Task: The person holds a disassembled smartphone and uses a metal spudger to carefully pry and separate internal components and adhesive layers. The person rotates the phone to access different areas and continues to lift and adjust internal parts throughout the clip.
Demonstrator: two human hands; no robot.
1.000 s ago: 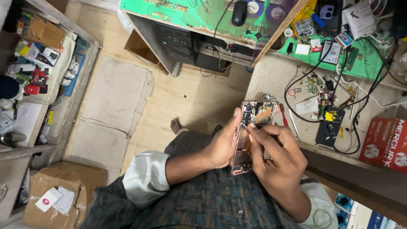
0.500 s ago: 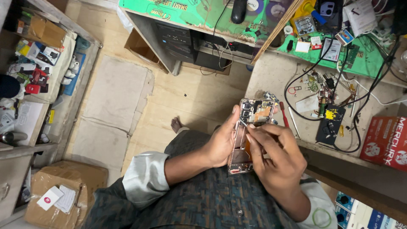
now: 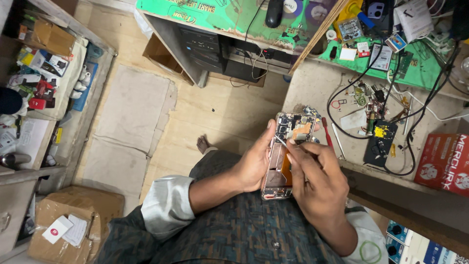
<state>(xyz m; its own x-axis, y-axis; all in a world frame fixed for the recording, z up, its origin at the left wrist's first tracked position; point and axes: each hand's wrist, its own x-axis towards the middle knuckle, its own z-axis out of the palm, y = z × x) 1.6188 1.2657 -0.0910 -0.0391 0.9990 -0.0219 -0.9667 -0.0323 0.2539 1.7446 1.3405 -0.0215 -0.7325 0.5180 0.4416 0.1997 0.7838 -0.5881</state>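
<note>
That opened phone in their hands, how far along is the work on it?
Done: the phone has its back cover off, circuit boards bare. In hand: the left hand grips its edge while the right hand works a thin tool into the upper part. Left: it remains uncovered, with small parts loose on the bench.

Open space is lying at nine and ten o'clock of the hands, over the bare wooden floor and flat cardboard sheets. At two o'clock, the workbench is sitting crowded: black cables, a red-handled tool and a black circuit board are blocking the way. At three o'clock a red box is standing. At twelve o'clock a computer tower is filling the gap under the green mat. At seven o'clock a cardboard box is resting on the floor.
</note>
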